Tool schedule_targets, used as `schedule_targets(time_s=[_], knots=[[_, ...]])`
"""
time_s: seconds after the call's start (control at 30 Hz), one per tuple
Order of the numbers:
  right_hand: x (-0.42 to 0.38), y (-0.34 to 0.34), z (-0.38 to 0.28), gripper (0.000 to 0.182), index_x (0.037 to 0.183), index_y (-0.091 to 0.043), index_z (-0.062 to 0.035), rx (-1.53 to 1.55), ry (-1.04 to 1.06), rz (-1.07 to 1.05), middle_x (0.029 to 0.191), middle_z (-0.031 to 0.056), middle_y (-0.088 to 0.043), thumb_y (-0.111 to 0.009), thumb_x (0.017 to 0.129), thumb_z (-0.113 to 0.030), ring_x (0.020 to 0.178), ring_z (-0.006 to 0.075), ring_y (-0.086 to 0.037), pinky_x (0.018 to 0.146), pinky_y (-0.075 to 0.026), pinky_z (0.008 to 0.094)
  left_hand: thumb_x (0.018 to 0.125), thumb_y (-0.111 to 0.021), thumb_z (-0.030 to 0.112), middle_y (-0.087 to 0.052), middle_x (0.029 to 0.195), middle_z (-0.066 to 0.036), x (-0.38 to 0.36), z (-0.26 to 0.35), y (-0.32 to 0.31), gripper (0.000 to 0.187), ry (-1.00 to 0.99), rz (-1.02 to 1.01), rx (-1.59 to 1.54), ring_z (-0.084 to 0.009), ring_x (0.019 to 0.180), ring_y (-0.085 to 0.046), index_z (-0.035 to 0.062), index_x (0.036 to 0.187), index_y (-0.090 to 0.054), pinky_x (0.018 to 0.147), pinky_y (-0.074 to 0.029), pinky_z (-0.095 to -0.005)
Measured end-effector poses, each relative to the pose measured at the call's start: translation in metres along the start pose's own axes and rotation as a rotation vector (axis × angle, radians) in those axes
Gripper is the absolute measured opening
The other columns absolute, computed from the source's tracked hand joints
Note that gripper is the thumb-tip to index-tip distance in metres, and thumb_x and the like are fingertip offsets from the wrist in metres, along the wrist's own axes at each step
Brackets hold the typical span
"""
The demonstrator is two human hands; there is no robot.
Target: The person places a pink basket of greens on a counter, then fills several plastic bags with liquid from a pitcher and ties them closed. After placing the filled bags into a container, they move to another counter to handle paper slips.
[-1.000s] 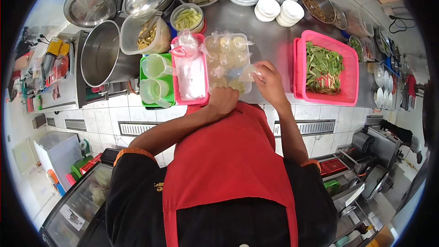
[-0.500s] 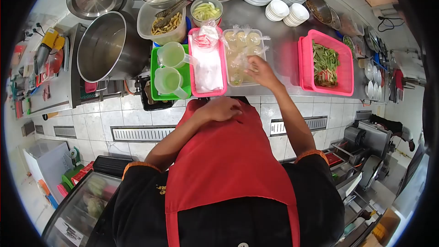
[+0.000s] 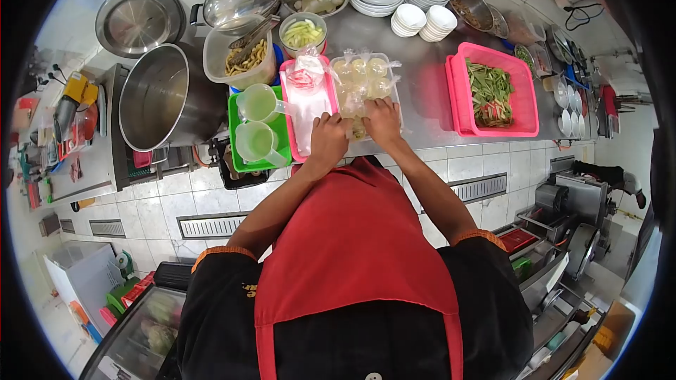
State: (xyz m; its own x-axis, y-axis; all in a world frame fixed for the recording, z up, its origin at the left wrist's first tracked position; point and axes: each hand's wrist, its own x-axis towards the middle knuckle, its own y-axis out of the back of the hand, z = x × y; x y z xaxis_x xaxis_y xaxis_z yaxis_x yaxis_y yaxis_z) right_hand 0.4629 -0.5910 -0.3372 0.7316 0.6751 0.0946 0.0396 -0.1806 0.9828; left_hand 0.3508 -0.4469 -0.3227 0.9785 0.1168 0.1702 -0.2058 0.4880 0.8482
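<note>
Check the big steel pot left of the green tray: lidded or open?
Open. The steel pot has no lid on it and its bare inner wall shows; a glass lid sits on another pan behind.

Both hands' fingers (image 3: pixel 350 125) hide among small bags (image 3: pixel 361 74), grip unclear.

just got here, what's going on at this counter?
A person in a red apron stands at a steel counter. Both hands, left hand and right hand, are at the near end of a clear tub of small tied bags of pale liquid, handling one bag. Beside it sit a pink tray, a green tray with two jugs, and a pink basket of cut greens.
</note>
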Motion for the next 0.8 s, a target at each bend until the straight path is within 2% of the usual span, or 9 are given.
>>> schedule_targets(time_s=[0.1, 0.17, 0.3, 0.4, 0.47, 0.6, 0.7, 0.77, 0.8], knots=[[-0.004, 0.028, 0.017, 0.026, 0.095, -0.069, -0.0067, 0.194, -0.051, -0.085, 0.102, 0.0071, -0.062, -0.071, 0.072, -0.018, 0.103, 0.0254, -0.049, 0.085, -0.034, 0.0432, 0.072, -0.072, 0.011, -0.06, 0.086, -0.002, 0.004, 0.0, -0.001, 0.024, -0.022, 0.182, 0.057, -0.0234, 0.086, -0.054, 0.0153, 0.096, -0.073, 0.074, -0.039, -0.0398], [-0.016, 0.04, 0.025, 0.025, 0.096, -0.07, -0.0075, -0.161, -0.136, -0.143, 0.102, 0.0099, -0.061, -0.068, 0.076, -0.022, 0.104, 0.026, -0.048, 0.086, -0.032, 0.0433, 0.073, -0.074, 0.014, -0.057, 0.087, 0.002, 0.003, 0.001, -0.002, 0.02, -0.047, 0.132, 0.024, -0.0205, 0.086, -0.051, 0.0171, 0.092, -0.075, 0.075, -0.036, -0.0375], [-0.013, 0.038, 0.021, 0.024, 0.098, -0.07, -0.01, -0.13, -0.02, -0.349, 0.104, 0.0122, -0.059, -0.063, 0.08, -0.023, 0.106, 0.0267, -0.045, 0.086, -0.031, 0.043, 0.074, -0.074, 0.018, -0.061, 0.086, 0.003, 0.004, 0.011, -0.007, 0.011, -0.057, 0.177, -0.028, -0.0197, 0.086, -0.053, 0.0166, 0.085, -0.075, 0.077, -0.035, -0.0374], [-0.004, 0.022, 0.015, 0.024, 0.099, -0.07, -0.0113, -0.244, -0.013, -0.217, 0.1, 0.0122, -0.064, -0.064, 0.08, -0.024, 0.099, 0.0267, -0.053, 0.087, -0.031, 0.0428, 0.075, -0.074, 0.019, -0.065, 0.085, 0.002, 0.014, 0.014, -0.007, 0.009, -0.096, 0.179, -0.049, -0.0199, 0.087, -0.055, 0.0143, 0.082, -0.074, 0.078, -0.036, -0.0373], [0.008, 0.026, 0.008, 0.023, 0.097, -0.07, -0.0112, -0.106, 0.012, -0.496, 0.097, 0.0113, -0.069, -0.065, 0.079, -0.024, 0.09, 0.0274, -0.063, 0.089, -0.031, 0.0457, 0.076, -0.074, 0.018, -0.068, 0.083, 0.002, 0.018, 0.021, -0.006, 0.006, -0.025, 0.243, 0.017, -0.0214, 0.088, -0.057, 0.0124, 0.078, -0.072, 0.081, -0.036, -0.0381], [0.035, 0.033, -0.005, 0.039, 0.106, -0.066, -0.0075, -0.133, 0.074, -0.623, 0.093, 0.014, -0.071, -0.072, 0.074, -0.029, 0.09, 0.0308, -0.066, 0.091, -0.032, 0.0479, 0.075, -0.075, 0.019, -0.066, 0.085, 0.0, 0.008, 0.012, -0.013, 0.015, 0.081, 0.152, -0.021, -0.0245, 0.088, -0.057, 0.0106, 0.086, -0.071, 0.081, -0.038, -0.0392], [0.023, 0.038, -0.002, 0.042, 0.105, -0.065, -0.0051, 0.059, -0.175, -0.583, 0.092, 0.0129, -0.071, -0.072, 0.077, -0.035, 0.092, 0.0284, -0.066, 0.094, -0.035, 0.0492, 0.073, -0.077, 0.024, -0.06, 0.092, -0.008, -0.011, 0.011, -0.007, 0.036, 0.213, 0.26, 0.037, -0.0281, 0.091, -0.054, 0.0096, 0.102, -0.061, 0.08, -0.038, -0.0426], [0.005, 0.044, 0.018, 0.029, 0.104, -0.064, -0.0079, 0.6, -0.406, -0.479, 0.097, 0.0068, -0.071, -0.066, 0.085, -0.03, 0.085, 0.0227, -0.067, 0.093, -0.038, 0.0442, 0.073, -0.078, 0.024, -0.06, 0.093, -0.008, -0.021, 0.014, -0.004, 0.036, 0.233, 0.212, -0.013, -0.0286, 0.09, -0.055, 0.0093, 0.101, -0.061, 0.079, -0.039, -0.043], [-0.002, 0.038, 0.029, 0.029, 0.104, -0.064, -0.0079, 0.589, -0.396, -0.491, 0.097, 0.0068, -0.071, -0.066, 0.085, -0.03, 0.085, 0.0227, -0.067, 0.093, -0.038, 0.0442, 0.072, -0.078, 0.024, -0.061, 0.095, -0.009, -0.024, 0.015, -0.005, 0.036, 0.243, 0.161, -0.058, -0.029, 0.089, -0.055, 0.009, 0.099, -0.061, 0.078, -0.04, -0.0434]])
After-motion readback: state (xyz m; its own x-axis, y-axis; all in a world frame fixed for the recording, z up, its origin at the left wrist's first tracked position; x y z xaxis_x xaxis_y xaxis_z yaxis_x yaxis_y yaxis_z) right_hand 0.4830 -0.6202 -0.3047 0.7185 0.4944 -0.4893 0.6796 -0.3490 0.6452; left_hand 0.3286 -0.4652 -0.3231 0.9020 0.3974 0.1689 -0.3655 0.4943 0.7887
